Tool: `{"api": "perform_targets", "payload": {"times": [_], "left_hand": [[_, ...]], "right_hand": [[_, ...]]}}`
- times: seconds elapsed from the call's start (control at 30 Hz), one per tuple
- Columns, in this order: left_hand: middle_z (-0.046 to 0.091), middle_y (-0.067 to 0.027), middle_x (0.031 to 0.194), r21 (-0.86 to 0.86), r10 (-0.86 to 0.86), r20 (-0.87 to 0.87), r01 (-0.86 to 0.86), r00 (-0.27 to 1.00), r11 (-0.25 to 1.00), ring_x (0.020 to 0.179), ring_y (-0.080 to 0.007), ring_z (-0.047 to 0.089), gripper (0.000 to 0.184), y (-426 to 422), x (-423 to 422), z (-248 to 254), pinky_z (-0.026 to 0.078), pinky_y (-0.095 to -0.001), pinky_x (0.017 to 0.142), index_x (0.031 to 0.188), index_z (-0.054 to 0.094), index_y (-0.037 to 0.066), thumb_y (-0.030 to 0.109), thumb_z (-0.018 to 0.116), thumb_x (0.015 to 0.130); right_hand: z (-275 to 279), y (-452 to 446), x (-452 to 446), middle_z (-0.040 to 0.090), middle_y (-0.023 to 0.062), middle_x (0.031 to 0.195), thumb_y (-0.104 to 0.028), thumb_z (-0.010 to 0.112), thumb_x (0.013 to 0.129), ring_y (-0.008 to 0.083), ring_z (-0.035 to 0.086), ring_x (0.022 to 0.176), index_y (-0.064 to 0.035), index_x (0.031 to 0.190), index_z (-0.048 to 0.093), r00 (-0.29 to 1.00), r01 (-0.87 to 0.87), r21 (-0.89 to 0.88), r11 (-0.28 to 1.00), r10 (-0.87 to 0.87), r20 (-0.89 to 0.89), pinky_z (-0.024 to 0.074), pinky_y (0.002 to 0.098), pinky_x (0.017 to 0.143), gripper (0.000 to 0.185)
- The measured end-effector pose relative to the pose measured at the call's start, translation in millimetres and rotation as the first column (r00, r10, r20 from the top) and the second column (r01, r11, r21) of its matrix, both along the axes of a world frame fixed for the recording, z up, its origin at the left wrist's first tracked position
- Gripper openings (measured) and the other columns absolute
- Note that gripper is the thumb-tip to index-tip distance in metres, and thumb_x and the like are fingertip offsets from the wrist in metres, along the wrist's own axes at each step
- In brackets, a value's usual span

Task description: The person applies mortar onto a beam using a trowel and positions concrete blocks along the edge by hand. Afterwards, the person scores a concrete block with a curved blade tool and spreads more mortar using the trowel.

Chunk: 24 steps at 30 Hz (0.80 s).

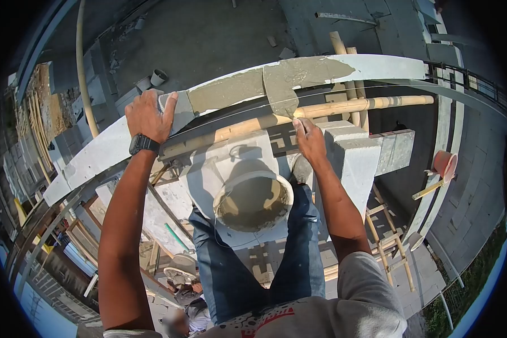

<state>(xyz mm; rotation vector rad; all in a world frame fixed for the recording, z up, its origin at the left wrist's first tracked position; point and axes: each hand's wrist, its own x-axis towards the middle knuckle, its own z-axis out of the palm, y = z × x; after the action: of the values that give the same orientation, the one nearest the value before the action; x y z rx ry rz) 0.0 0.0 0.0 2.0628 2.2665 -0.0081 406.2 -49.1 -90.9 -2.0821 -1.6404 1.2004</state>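
My left hand [150, 115], with a watch on the wrist, lies on the top of the white block wall [104, 143], its fingers spread near the left end of the grey mortar [225, 93]. In my right hand [308, 138] is the handle of a mortar-coated trowel [280, 93], its blade over the wall top where the mortar is spread. A taut string [231, 110] runs along the wall's near side. Below, between my legs, a white bucket [252, 201] holds wet grey mortar.
A bamboo pole [394, 102] runs along the wall's near side. White blocks [355, 160] stand right of the bucket. A bamboo ladder [397, 242] is at lower right. Another person [197, 310] is below at lower left. A red container [445, 164] sits at right.
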Motion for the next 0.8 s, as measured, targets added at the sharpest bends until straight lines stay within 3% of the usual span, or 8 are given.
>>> {"api": "perform_targets", "payload": {"times": [0.07, 0.17, 0.3, 0.4, 0.57, 0.67, 0.7, 0.8], "left_hand": [[0.067, -0.0143, 0.09, 0.005, -0.015, -0.008, 0.016, 1.0, 1.0, 0.091, -0.0338, 0.062, 0.052, 0.0, 1.7, 4.5, 0.041, -0.047, 0.087, 0.093, 0.065, 0.005, 0.056, 0.056, 0.097], [0.067, -0.0174, 0.09, -0.011, 0.0, 0.025, 0.0, 1.0, 1.0, 0.094, -0.0363, 0.062, 0.048, 4.6, 8.3, -2.2, 0.041, -0.0486, 0.088, 0.094, 0.065, 0.005, 0.052, 0.057, 0.098], [0.066, -0.0172, 0.089, -0.011, 0.003, 0.029, -0.002, 1.0, 1.0, 0.094, -0.0362, 0.062, 0.048, 2.7, 5.2, 3.0, 0.041, -0.0482, 0.088, 0.094, 0.065, 0.005, 0.053, 0.057, 0.098], [0.066, -0.0157, 0.089, -0.004, -0.005, 0.028, 0.005, 1.0, 1.0, 0.092, -0.0351, 0.062, 0.049, 2.0, 2.3, 2.1, 0.041, -0.048, 0.087, 0.095, 0.066, 0.005, 0.053, 0.058, 0.097], [0.065, -0.0129, 0.089, 0.056, -0.024, 0.032, 0.022, 0.999, 0.998, 0.09, -0.0329, 0.061, 0.049, -0.6, -2.4, -1.9, 0.041, -0.0474, 0.087, 0.094, 0.066, 0.005, 0.054, 0.059, 0.096], [0.067, -0.0159, 0.09, 0.001, -0.006, 0.035, 0.006, 0.999, 1.0, 0.093, -0.0351, 0.062, 0.046, 0.4, -0.8, 2.2, 0.041, -0.0477, 0.087, 0.097, 0.067, 0.005, 0.051, 0.058, 0.097], [0.067, -0.0159, 0.09, -0.006, -0.004, 0.033, 0.005, 0.999, 1.0, 0.093, -0.0351, 0.062, 0.046, 0.6, 0.1, 3.6, 0.041, -0.0477, 0.088, 0.097, 0.067, 0.005, 0.051, 0.058, 0.097], [0.067, -0.016, 0.091, -0.017, 0.003, 0.028, -0.002, 1.0, 1.0, 0.093, -0.0352, 0.062, 0.045, 2.2, 1.2, 6.1, 0.041, -0.0478, 0.088, 0.097, 0.066, 0.006, 0.05, 0.059, 0.097]], "right_hand": [[-0.7, 1.2, 9.8, 0.07, 0.0281, 0.099, -0.037, 0.052, 0.104, 0.0436, 0.069, 0.096, -0.0013, 0.115, 0.07, 0.99, 0.144, 0.05, 0.988, -0.144, -0.004, 0.0512, 0.0465, 0.085, 0.042], [-1.9, 14.1, 26.4, 0.07, 0.0282, 0.097, -0.037, 0.052, 0.104, 0.0458, 0.067, 0.094, -0.0011, 0.115, 0.07, 0.956, 0.292, -0.111, 0.95, -0.291, 0.025, 0.051, 0.0468, 0.084, 0.042], [2.9, -4.6, 8.4, 0.07, 0.0254, 0.094, -0.037, 0.054, 0.103, 0.0447, 0.067, 0.096, -0.0013, 0.114, 0.069, 0.996, -0.058, -0.085, 0.995, 0.052, -0.072, 0.0513, 0.049, 0.084, 0.04], [31.2, -14.1, -15.0, 0.07, 0.023, 0.103, -0.038, 0.058, 0.098, 0.0439, 0.067, 0.101, -0.0029, 0.117, 0.068, 0.984, -0.161, -0.194, 0.968, 0.171, 0.039, 0.0518, 0.0502, 0.087, 0.041], [48.0, 27.4, 19.7, 0.065, 0.0206, 0.115, -0.03, 0.069, 0.087, 0.043, 0.066, 0.101, -0.0047, 0.121, 0.066, 0.919, -0.24, 0.133, 0.962, 0.181, 0.35, 0.0544, 0.0493, 0.087, 0.043], [58.5, 85.9, 64.2, 0.065, 0.0196, 0.114, -0.028, 0.074, 0.084, 0.0409, 0.067, 0.099, -0.0067, 0.123, 0.066, 0.762, -0.383, 0.171, 0.908, 0.206, 0.614, 0.0557, 0.0484, 0.084, 0.045], [45.2, 105.5, 90.1, 0.065, 0.0167, 0.109, -0.027, 0.076, 0.083, 0.039, 0.067, 0.097, -0.0068, 0.119, 0.067, 0.743, -0.502, 0.315, 0.806, 0.215, 0.634, 0.0556, 0.0477, 0.082, 0.042], [54.9, 163.9, 107.4, 0.063, 0.0105, 0.103, -0.023, 0.074, 0.083, 0.0319, 0.066, 0.099, -0.0079, 0.115, 0.069, 0.603, -0.625, 0.152, 0.766, 0.349, 0.718, 0.0536, 0.0456, 0.082, 0.035]]}}
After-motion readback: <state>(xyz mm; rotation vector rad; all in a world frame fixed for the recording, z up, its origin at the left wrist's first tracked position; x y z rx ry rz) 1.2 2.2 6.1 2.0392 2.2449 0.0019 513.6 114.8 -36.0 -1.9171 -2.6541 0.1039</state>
